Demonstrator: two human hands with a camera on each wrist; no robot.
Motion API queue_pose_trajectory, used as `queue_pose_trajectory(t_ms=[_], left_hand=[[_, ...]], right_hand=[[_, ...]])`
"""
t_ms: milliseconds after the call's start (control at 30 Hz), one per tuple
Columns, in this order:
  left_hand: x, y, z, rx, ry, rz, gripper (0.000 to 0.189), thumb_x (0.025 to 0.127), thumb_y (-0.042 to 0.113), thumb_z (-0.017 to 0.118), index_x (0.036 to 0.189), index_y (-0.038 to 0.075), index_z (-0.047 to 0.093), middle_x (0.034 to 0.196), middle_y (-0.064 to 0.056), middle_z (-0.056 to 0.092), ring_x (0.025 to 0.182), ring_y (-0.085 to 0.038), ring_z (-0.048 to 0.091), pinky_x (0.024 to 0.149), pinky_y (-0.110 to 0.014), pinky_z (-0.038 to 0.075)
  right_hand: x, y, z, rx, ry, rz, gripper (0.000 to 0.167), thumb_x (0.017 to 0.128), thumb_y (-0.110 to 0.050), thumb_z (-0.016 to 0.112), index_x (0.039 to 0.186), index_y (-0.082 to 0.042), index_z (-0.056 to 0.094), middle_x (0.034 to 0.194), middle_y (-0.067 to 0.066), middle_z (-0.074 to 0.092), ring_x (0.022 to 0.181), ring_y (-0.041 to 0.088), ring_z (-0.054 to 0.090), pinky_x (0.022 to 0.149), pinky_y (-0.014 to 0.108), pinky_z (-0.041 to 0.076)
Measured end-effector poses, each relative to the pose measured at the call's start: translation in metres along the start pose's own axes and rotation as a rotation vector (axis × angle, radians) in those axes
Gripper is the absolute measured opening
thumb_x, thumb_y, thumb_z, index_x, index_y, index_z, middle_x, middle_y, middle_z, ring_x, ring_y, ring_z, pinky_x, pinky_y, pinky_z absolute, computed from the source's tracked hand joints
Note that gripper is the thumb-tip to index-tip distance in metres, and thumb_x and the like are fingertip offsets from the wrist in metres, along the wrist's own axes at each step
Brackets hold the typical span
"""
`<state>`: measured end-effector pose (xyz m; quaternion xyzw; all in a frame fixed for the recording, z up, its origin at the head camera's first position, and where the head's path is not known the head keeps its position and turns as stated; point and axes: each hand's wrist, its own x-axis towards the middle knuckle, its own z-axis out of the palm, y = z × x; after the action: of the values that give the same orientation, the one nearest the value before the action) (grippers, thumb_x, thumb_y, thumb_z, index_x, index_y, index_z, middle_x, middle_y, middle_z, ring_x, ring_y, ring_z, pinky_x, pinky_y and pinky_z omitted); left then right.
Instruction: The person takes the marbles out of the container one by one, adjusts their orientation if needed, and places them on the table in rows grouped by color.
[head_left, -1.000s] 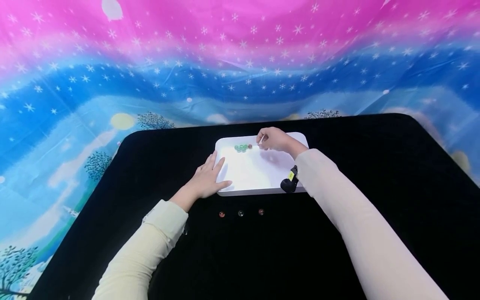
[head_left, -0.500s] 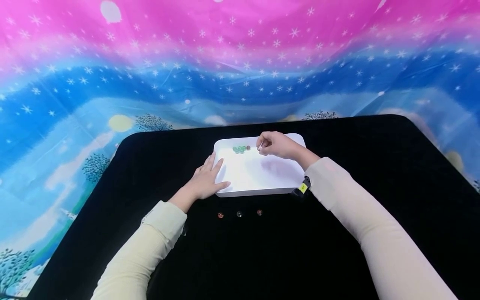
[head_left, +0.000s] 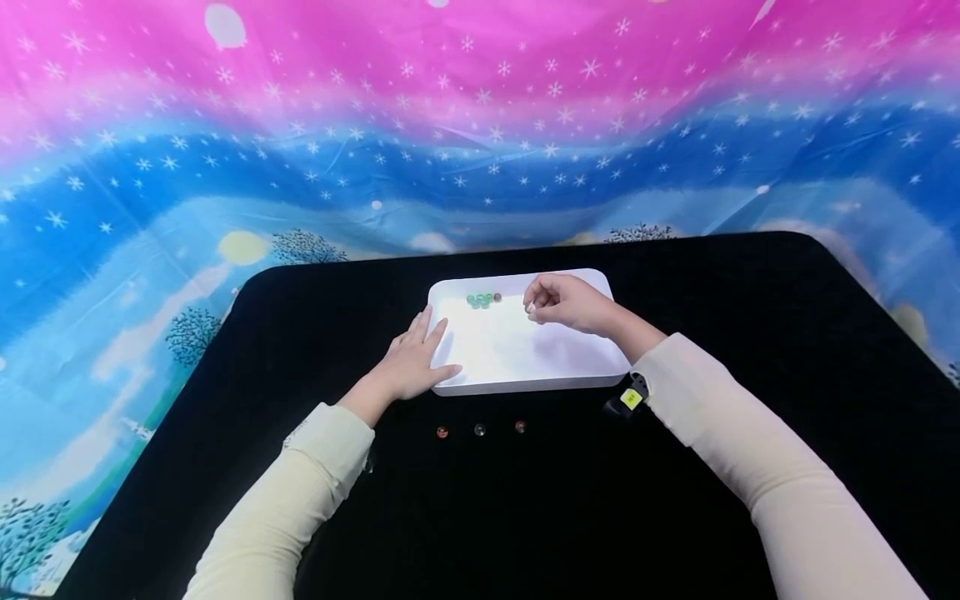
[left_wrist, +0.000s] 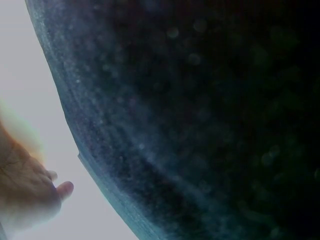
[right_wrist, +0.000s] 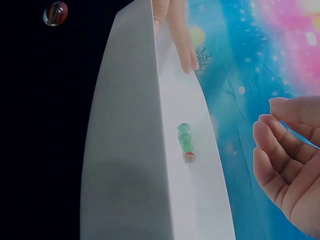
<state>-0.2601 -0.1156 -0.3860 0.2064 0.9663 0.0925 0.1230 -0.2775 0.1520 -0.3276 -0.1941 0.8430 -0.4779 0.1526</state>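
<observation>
My left hand [head_left: 408, 362] rests with spread fingers along the left rim of a white tray [head_left: 502, 387]. The right hand [head_left: 573, 304] hovers over the tray's right half, fingers loosely curled; the right wrist view shows nothing between its fingertips [right_wrist: 265, 120]. Several green glass marbles [head_left: 480, 300] sit clustered inside the tray towards its far side. At the right end of that cluster sits a reddish-brown marble [head_left: 497, 297], left of the right hand. The left wrist view catches part of a hand [left_wrist: 30, 185] against white, mostly dark cloth otherwise.
On the black-covered table [head_left: 555, 500], in front of the tray, three marbles lie in a spaced row: an orange-red one [head_left: 442, 432], a clear dark one [head_left: 480, 430] and another reddish one [head_left: 521, 427]. A patterned pink and blue cloth [head_left: 480, 158] hangs behind the table.
The right hand has drawn slightly rightward and nearer, away from the reddish-brown marble, and its forearm has swung right. The left hand and the marbles stay in place.
</observation>
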Motion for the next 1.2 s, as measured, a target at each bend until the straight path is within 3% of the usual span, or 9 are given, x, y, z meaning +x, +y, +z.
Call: queue_pose_trajectory(t_ms=[667,1200], left_hand=[[-0.001,0.0,0.0,-0.016,0.016,0.012,0.079,0.083,0.056,0.039,0.14,0.013,0.007,0.141,-0.009,-0.017,0.128,-0.023,-0.01,0.099,-0.048,0.01],[-0.001,0.001,0.0,-0.02,0.019,0.014,0.079,0.082,0.057,0.039,0.14,0.013,0.007,0.141,-0.009,-0.017,0.128,-0.024,-0.009,0.099,-0.048,0.01]], right_hand=[[-0.036,0.002,0.007,0.091,-0.026,-0.033,0.013,0.081,-0.001,0.056,0.093,0.002,0.052,0.082,0.01,0.055,0.075,0.022,0.054,0.072,0.045,0.043],[-0.064,0.013,0.013,0.126,-0.081,-0.046,0.012,0.081,-0.003,0.057,0.091,0.002,0.052,0.079,0.008,0.055,0.072,0.019,0.053,0.068,0.039,0.045]])
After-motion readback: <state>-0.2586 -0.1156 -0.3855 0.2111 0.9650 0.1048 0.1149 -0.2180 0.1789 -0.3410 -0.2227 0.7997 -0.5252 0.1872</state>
